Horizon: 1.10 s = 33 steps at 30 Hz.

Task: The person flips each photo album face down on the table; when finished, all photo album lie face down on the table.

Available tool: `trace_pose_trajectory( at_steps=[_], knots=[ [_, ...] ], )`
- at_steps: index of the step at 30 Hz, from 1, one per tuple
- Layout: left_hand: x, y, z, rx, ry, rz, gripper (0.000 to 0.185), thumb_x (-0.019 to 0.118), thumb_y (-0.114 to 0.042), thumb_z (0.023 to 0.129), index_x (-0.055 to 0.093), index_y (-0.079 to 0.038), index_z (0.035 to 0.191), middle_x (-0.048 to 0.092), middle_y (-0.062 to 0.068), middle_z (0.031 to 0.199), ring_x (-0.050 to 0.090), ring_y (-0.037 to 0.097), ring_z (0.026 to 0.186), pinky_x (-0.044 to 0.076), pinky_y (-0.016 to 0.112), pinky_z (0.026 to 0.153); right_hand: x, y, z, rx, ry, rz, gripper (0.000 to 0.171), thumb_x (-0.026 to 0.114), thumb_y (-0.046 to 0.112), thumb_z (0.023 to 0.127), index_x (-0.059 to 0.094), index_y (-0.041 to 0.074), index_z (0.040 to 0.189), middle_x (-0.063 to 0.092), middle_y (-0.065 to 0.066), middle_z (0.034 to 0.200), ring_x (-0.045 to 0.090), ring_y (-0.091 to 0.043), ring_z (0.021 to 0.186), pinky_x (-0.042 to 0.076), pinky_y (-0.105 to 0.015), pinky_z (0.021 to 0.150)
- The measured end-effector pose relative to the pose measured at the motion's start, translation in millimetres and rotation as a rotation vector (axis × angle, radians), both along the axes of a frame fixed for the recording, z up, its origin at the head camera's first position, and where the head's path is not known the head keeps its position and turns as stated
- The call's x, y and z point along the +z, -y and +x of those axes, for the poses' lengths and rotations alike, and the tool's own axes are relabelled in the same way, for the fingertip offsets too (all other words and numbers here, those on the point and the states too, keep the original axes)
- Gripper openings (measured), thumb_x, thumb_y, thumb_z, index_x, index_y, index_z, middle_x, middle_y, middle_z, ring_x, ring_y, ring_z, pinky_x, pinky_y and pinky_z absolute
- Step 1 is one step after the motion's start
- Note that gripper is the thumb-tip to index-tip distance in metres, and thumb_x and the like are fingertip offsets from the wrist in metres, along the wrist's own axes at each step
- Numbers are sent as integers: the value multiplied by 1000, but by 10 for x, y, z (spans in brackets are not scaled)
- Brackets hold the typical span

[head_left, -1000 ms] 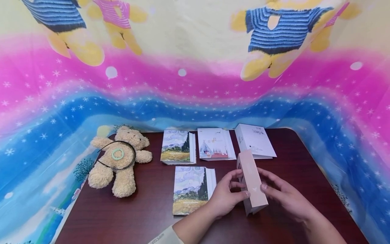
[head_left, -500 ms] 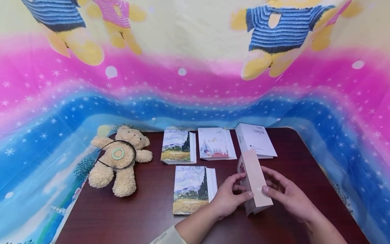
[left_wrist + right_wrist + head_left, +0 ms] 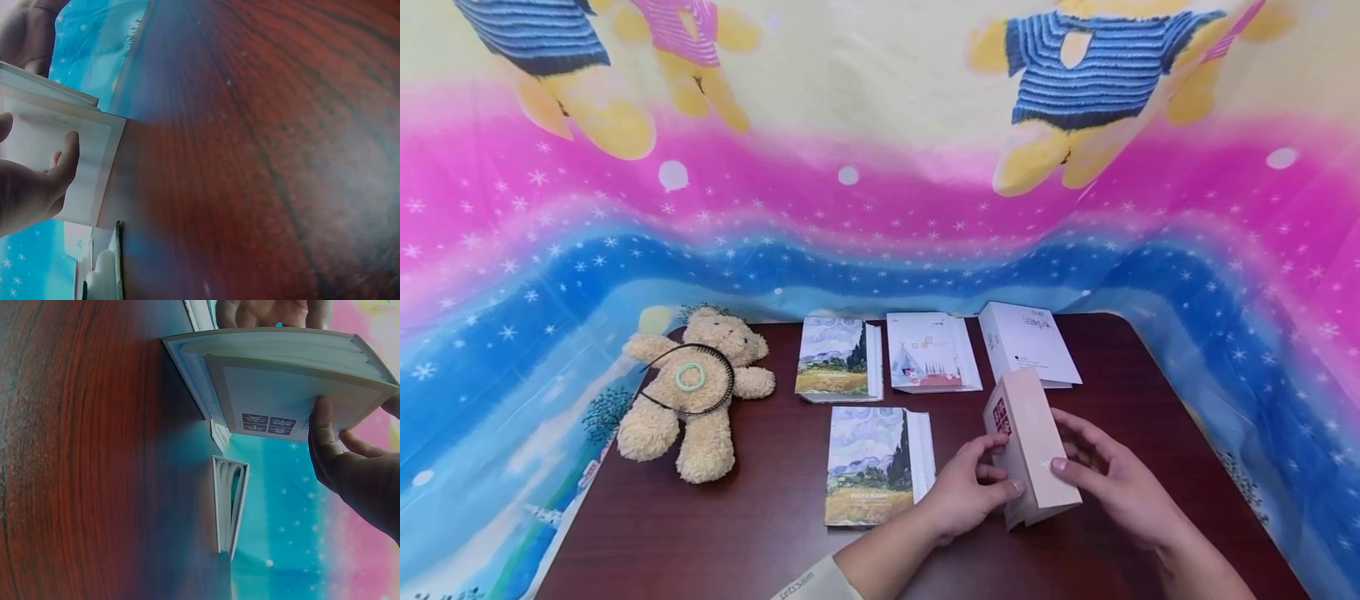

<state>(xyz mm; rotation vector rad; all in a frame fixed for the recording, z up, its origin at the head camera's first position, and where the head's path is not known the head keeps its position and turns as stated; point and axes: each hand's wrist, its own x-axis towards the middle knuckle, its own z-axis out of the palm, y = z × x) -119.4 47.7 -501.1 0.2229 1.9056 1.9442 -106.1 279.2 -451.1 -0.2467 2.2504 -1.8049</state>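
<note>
Both hands hold a pale pink photo album (image 3: 1043, 450) on its edge, spine up, at the right of the table in the head view. My left hand (image 3: 966, 483) has its fingers on the left cover, with the thumb near the spine's lower end. From the other side, my right hand (image 3: 1120, 483) holds it, thumb at the spine's edge and fingers along the far cover, partly hidden. In the right wrist view, a cover with a dark red four-square emblem (image 3: 269, 423) and white page edges (image 3: 281, 350) show.
A landscape-painted album (image 3: 865, 467) lies left of my left hand. Behind stand another painted album (image 3: 831, 358), a tent-print album (image 3: 928, 354) and a white album (image 3: 1037, 346). A teddy bear (image 3: 707, 446) lies at left, bearing a black headband (image 3: 730, 379) and a green ring (image 3: 690, 377).
The pink album has turned and shifted slightly right in both hands, and more of its left cover with the red emblem shows. The other things stay put.
</note>
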Motion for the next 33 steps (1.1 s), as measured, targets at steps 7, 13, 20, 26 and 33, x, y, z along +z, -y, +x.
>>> trace_pose_trajectory(
  at_steps=[7, 13, 20, 26, 33],
  knots=[
    [-75, -33, 6, -10, 45, 11, 57, 80, -7, 88, 59, -25, 139, 56, -4, 129, 61, 11, 102, 60, 29, 77, -19, -60, 12, -7, -28, -3, 63, 58, 6, 105, 28, 0, 160, 56, -14, 140, 66, -14, 115, 62, -44, 79],
    [-151, -47, 22, -14, 71, 13, 58, 80, -5, 88, 60, -23, 139, 55, -3, 128, 61, 15, 104, 61, 31, 76, -43, -116, 17, -17, -36, -16, 62, 58, 5, 105, 29, 0, 159, 61, 1, 135, 67, -13, 115, 62, -44, 79],
    [-169, -52, 30, -25, 56, -83, 59, 82, -10, 86, 61, -22, 139, 56, -4, 130, 60, 21, 113, 58, 30, 84, -53, -183, 43, -21, -47, -31, 62, 58, 3, 104, 29, -2, 159, 61, 6, 136, 67, -11, 116, 62, -43, 79],
    [-182, -62, 39, -34, 38, -126, 60, 83, -13, 84, 61, -20, 140, 55, -3, 130, 60, 21, 114, 52, 29, 89, -80, -265, 43, -32, -44, -17, 62, 58, 3, 105, 28, -4, 159, 60, 10, 136, 66, -8, 116, 62, -44, 79],
    [-182, -79, 38, -53, 35, -149, 59, 83, -14, 84, 63, -20, 138, 56, -3, 130, 59, 19, 114, 51, 30, 90, -107, -334, 41, -52, -43, 3, 62, 59, 5, 104, 30, -4, 158, 62, 10, 133, 67, -8, 113, 62, -43, 78]
  ],
)
